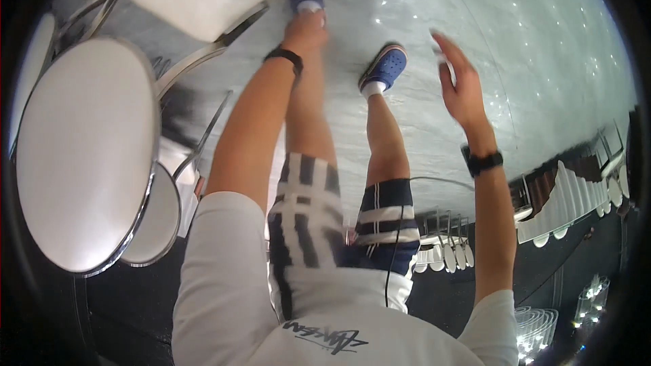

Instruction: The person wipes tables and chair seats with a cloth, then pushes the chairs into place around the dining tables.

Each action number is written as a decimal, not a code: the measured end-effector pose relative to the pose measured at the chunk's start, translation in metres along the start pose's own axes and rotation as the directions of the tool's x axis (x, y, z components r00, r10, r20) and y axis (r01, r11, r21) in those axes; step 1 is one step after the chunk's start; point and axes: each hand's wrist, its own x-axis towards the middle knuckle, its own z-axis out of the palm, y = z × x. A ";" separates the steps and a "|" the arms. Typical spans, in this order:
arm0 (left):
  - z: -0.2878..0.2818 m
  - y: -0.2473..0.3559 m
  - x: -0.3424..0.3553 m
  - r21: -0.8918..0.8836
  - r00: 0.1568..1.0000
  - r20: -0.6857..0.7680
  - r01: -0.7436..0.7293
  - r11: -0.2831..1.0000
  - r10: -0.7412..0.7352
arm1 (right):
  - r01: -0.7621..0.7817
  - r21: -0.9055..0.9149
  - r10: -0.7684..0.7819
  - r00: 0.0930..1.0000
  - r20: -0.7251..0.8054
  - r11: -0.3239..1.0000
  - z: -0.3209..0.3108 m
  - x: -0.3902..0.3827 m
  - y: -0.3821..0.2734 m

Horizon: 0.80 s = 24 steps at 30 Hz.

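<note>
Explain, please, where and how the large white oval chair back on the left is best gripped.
Probably by the shiny metal rim along its lower right edge in the picture, coming from the right with the left hand. The oval chair back has a broad, smooth face with little to grasp, while the slim rim gives fingers an edge to curl around.

One chair [85, 152] stands left (another chair [159, 220] seemingly behind).
</note>
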 end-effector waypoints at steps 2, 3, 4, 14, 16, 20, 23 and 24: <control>-0.006 0.026 0.038 0.125 0.986 0.113 0.110 0.986 -0.124 | -0.250 -0.047 0.249 0.968 -0.028 0.967 -0.007 -0.090 0.062; -0.007 0.025 0.051 0.166 0.990 0.061 0.113 0.980 -0.124 | -0.388 -0.039 0.387 0.922 -0.034 0.921 -0.003 -0.137 0.086; -0.005 0.022 0.065 0.198 0.992 0.009 0.118 0.973 -0.123 | -0.465 0.022 0.466 0.884 -0.044 0.885 -0.001 -0.184 0.110; 0.022 -0.050 0.143 0.042 0.981 0.090 0.166 0.985 -0.170 | -0.882 0.458 0.969 0.198 0.146 0.111 0.118 -0.456 0.073; 0.031 -0.058 0.140 0.007 1.000 -0.007 0.020 1.000 -0.020 | -0.789 0.575 0.924 0.356 0.143 0.215 0.140 -0.427 0.064; 0.000 -0.099 0.121 0.043 0.961 0.272 0.028 0.999 -0.039 | -0.825 0.495 0.875 0.426 0.230 0.272 0.147 -0.307 0.058; 0.023 -0.073 0.096 -0.002 0.983 -0.038 -0.178 0.984 0.178 | -0.778 0.547 0.877 0.456 0.153 0.310 0.107 -0.239 0.052; 0.024 -0.050 0.085 -0.023 0.983 -0.047 -0.179 0.984 0.178 | -0.782 0.533 0.878 0.457 0.139 0.323 0.098 -0.229 0.052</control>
